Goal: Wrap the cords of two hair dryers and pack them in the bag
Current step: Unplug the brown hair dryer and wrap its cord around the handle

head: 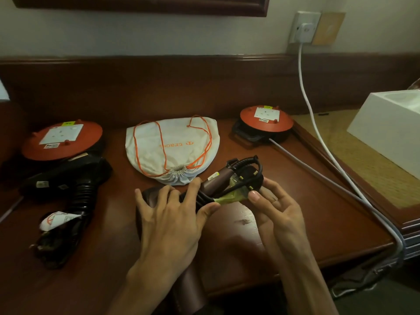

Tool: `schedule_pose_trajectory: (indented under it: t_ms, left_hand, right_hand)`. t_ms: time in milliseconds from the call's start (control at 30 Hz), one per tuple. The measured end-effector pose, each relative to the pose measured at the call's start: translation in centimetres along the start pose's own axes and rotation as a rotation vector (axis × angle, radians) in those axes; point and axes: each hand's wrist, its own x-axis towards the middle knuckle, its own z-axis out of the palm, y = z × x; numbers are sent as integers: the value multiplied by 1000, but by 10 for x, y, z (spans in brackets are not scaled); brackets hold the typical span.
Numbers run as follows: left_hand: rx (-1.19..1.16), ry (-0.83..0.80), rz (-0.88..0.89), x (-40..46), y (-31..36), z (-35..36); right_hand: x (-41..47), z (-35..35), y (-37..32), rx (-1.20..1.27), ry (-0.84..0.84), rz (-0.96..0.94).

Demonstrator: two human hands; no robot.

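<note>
- desk: dark wood, carries everything; work kept at the near edge, close to the body.
- bag: white drawstring, flat at mid-desk, mouth cinched and facing the person; likely needs opening before packing.
- black dryer: lies at left, well apart from the hands, cord bundled at its handle end; looks ready to pack.
- brown dryer: just in front of the bag, cord looped round its handle.
- left hand: fingers spread over the body, thumb pressing the loops so they can't unwind.
- right hand: fingers pinch the plug end, probably to tuck it.
</note>
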Motion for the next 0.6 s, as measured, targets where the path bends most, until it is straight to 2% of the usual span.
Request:
schedule_pose_trajectory:
  t_ms: [367, 433, 533, 600]
  left_hand:
    - [-52, -223, 17, 13, 0, -8]
    - [-49, -246, 40, 15, 2, -9]
    - [-24, -268, 68, 16, 6, -10]
    - [-16, -265, 78, 18, 9, -12]
  right_hand:
    - [22, -20, 8, 12, -142, 9]
    - [24, -29, 6, -138, -179, -35]
    - [28, -40, 1, -654, -177, -197]
    - [27, -46, -1, -793, -132, -200]
